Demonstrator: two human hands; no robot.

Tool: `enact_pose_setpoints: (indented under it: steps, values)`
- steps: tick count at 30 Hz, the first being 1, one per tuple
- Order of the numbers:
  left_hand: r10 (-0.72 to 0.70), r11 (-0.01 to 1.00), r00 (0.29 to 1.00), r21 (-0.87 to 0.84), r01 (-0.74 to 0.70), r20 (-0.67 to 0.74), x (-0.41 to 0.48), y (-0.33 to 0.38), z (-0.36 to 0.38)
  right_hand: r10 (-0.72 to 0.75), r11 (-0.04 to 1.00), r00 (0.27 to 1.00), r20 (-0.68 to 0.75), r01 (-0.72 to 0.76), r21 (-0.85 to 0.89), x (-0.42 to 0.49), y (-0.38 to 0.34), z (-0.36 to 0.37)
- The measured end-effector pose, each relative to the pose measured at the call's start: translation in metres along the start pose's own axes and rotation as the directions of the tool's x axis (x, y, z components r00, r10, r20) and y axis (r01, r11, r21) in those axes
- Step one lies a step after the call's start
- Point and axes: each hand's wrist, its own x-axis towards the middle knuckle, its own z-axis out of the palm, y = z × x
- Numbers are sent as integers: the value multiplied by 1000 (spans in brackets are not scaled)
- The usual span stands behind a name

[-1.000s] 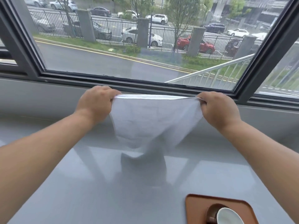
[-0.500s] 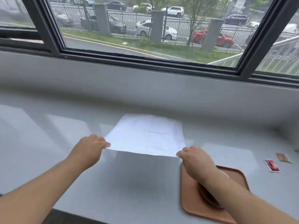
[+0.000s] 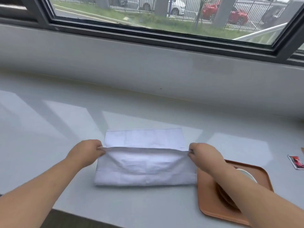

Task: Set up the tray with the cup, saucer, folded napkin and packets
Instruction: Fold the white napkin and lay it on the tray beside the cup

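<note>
A glossy grey surface runs below a dark-framed window that spans from 10 to 2 o'clock. Through the glass at 1 o'clock, a red car is parked behind a railing fence, with grass in front.

napkin: flat sheet → near edge lifted, folding over | both hands (pinch grip) moved forward

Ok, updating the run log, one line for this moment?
step: folding napkin | left hand, right hand: pinching corners | tray: napkin not on it

Napkin lies on the counter; tray just right; packet farther right.
</note>
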Motion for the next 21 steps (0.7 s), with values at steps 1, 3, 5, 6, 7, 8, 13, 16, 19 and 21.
enact_pose_setpoints:
  steps: [1,3,5,6,7,8,13,16,19,21]
  values:
    - [-4,1000,1000,4,4,-2,17,3,-7,36,999,999,-12,-36,21,19,-1,-6]
    - [3,1000,1000,5,-3,20,50,5,-16,97,990,995,-10,-96,102,54,-3,-13]
    - [19,999,998,-30,-18,54,78,4,-19,127,969,992,14,-127,212,85,-5,-15]
    - [22,998,997,-62,-17,78,90,4,-18,136,957,990,26,-138,257,99,-5,-14]
    - [19,995,995,-96,-9,101,102,3,-17,146,946,988,39,-151,287,112,-6,-13]
    - [12,992,993,-129,4,119,112,1,-14,157,937,986,54,-166,306,123,-6,-11]
    - [-3,985,989,-173,30,150,144,-7,2,202,919,972,117,-230,320,162,-2,2]
    - [-31,993,990,-105,45,136,155,-10,7,233,925,967,108,-254,282,175,1,12]
    - [-16,999,1000,38,15,21,153,-11,10,248,958,969,-3,-245,151,176,2,18]
    - [62,996,997,71,-59,-42,142,-10,12,158,987,985,-66,-155,43,167,1,22]
